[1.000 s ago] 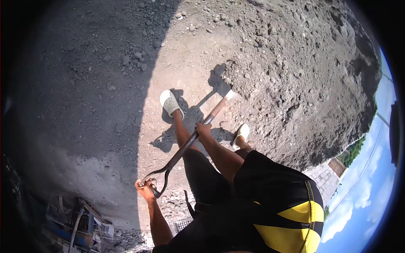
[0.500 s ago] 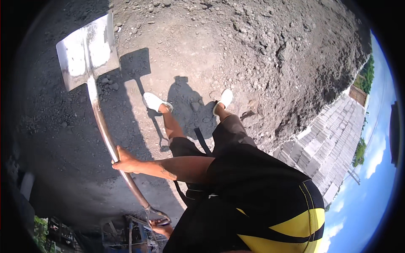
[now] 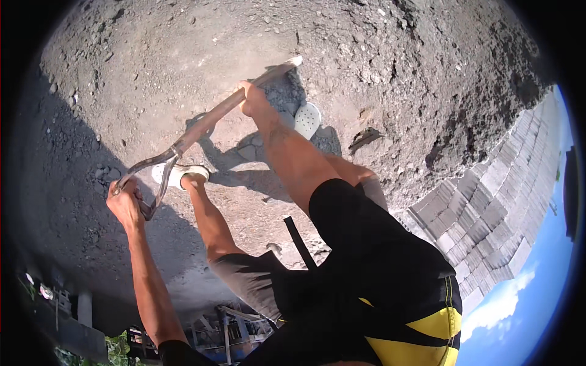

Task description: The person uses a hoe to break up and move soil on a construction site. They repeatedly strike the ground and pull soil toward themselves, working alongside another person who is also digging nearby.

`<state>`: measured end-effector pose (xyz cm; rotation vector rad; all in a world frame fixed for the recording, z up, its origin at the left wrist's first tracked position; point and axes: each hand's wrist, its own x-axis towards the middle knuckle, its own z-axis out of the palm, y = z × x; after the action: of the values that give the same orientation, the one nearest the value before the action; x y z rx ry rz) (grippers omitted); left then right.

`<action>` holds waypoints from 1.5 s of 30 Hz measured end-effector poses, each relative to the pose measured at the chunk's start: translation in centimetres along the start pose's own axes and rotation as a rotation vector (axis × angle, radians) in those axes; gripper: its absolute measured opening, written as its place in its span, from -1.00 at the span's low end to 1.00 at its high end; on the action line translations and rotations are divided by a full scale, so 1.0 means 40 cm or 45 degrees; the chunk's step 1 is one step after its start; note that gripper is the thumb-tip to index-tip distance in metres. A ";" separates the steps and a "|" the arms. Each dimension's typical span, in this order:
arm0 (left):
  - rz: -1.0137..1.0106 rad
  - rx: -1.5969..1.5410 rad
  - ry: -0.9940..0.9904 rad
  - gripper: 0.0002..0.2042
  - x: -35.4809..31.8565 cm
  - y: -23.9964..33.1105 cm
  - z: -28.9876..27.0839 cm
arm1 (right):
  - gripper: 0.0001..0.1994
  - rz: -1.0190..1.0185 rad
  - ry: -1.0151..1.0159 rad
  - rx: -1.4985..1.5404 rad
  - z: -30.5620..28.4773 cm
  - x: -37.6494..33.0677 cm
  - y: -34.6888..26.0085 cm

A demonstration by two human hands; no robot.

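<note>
Two bare hands grip a long-handled shovel (image 3: 201, 125) in the head view, and much has changed in half a second: the blade that was then raised high at the upper left, bright and flat against the dark ground, is now down and driven into the dirt ahead, only its pale edge (image 3: 293, 61) showing near the top of the frame. Nearest the body, the left hand (image 3: 125, 204) is curled tight around the loop grip at the shaft's end, low on the left. Farther out, the right hand (image 3: 251, 100) is wrapped fully around the shaft close to the blade, where earlier it held mid-shaft with the arm stretched to the left. Both feet have shifted as well: one white perforated shoe (image 3: 177, 175) stands just beside the grip end, the other (image 3: 307, 119) just beyond the right hand. Around them lies rough grey-brown soil (image 3: 427, 79) with scattered stones. Grey paving blocks (image 3: 488, 207) run along the right edge. No packages, labels or signs can be made out.
</note>
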<state>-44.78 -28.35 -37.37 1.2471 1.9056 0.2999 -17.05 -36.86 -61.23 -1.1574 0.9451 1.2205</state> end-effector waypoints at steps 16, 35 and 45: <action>-0.591 -0.428 -0.131 -0.94 -0.295 -0.264 0.029 | -0.92 -0.122 0.480 -0.364 -0.304 -0.179 -0.030; -1.607 -1.687 0.334 -0.92 -0.994 -0.743 -0.424 | -0.58 -0.743 0.041 -2.329 0.121 -0.882 0.850; -1.436 -1.481 0.682 -0.89 -0.958 -0.660 -0.592 | -0.28 -0.459 -1.216 -2.353 0.471 -1.206 0.938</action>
<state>-72.85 -68.17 -18.55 -0.7316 1.9693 0.9595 -61.73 -28.80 -16.18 -1.5368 -1.4301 1.9413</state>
